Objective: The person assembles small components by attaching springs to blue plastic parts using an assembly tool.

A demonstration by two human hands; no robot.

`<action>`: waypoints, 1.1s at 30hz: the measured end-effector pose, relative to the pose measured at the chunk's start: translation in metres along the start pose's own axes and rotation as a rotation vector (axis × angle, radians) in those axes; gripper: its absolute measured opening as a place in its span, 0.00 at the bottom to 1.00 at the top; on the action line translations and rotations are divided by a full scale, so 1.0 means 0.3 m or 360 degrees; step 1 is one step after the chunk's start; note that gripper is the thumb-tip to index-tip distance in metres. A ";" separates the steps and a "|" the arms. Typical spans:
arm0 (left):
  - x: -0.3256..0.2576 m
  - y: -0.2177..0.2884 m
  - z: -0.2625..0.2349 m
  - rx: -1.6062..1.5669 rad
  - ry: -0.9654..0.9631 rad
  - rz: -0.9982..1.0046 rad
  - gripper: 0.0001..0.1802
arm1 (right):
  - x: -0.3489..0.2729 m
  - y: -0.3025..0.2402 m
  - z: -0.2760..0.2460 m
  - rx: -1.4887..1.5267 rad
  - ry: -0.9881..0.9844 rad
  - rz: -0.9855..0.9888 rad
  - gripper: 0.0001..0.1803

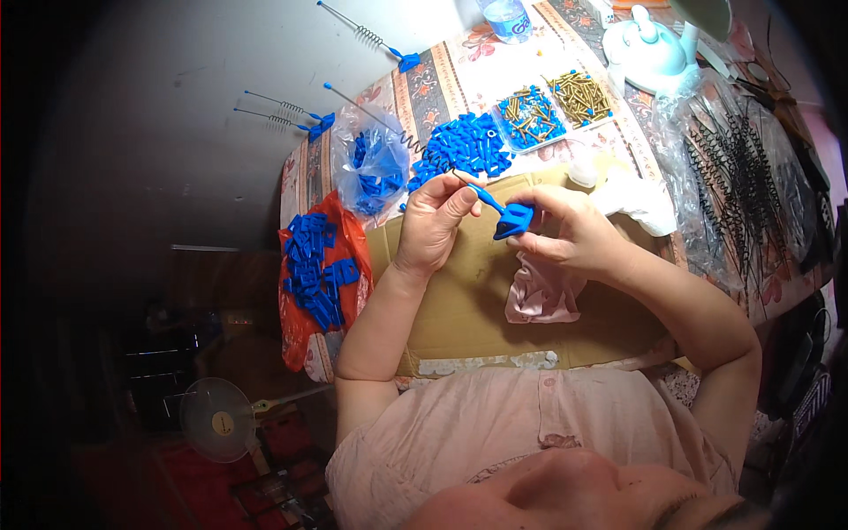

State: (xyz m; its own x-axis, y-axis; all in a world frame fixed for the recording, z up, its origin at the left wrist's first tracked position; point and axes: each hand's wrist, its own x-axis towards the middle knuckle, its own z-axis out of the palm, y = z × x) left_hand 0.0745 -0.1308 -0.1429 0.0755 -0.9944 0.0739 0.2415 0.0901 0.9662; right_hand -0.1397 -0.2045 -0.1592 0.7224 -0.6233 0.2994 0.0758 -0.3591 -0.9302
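Over the cardboard sheet, both my hands hold one coiled black wire rod fitted to a blue plastic base. My left hand is closed in a pinch where the wire meets the base's narrow neck. The blocky end of the base is gripped between the thumb and fingers of my right hand. The wire slants up and left to a small blue tip. Just beyond my left hand lies a heap of small blue plastic parts. Below my right hand rests a crumpled pink cloth.
On the left are a clear bag and a red bag of blue pieces. A divided clear box holds brass-coloured pins. Coiled black wires lie right, near a teapot. Finished-looking rods stand by the wall.
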 end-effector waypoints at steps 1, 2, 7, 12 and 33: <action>0.007 0.001 0.004 0.0003 -0.0003 -0.0003 0.10 | 0.002 -0.004 -0.002 0.0049 -0.0011 0.0056 0.22; 0.014 0.005 0.010 -0.0016 0.0009 -0.0049 0.09 | 0.002 -0.005 -0.002 0.0052 -0.0007 0.0057 0.22; 0.034 -0.008 0.015 -0.0073 -0.0010 -0.0107 0.08 | 0.001 0.000 0.005 0.0408 0.0030 0.0202 0.22; 0.034 -0.018 0.016 -0.0091 0.0007 -0.0111 0.07 | 0.000 0.003 0.011 0.0263 0.0082 0.0170 0.19; 0.023 -0.037 -0.023 -0.0271 -0.0133 -0.0222 0.11 | -0.007 0.014 0.018 0.0042 0.0088 -0.0032 0.16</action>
State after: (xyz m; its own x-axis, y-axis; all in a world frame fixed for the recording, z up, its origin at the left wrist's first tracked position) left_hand 0.0790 -0.1382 -0.1549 -0.0489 -0.9983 -0.0306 0.4040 -0.0478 0.9135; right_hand -0.1372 -0.2009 -0.1649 0.6817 -0.6536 0.3288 0.1086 -0.3541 -0.9289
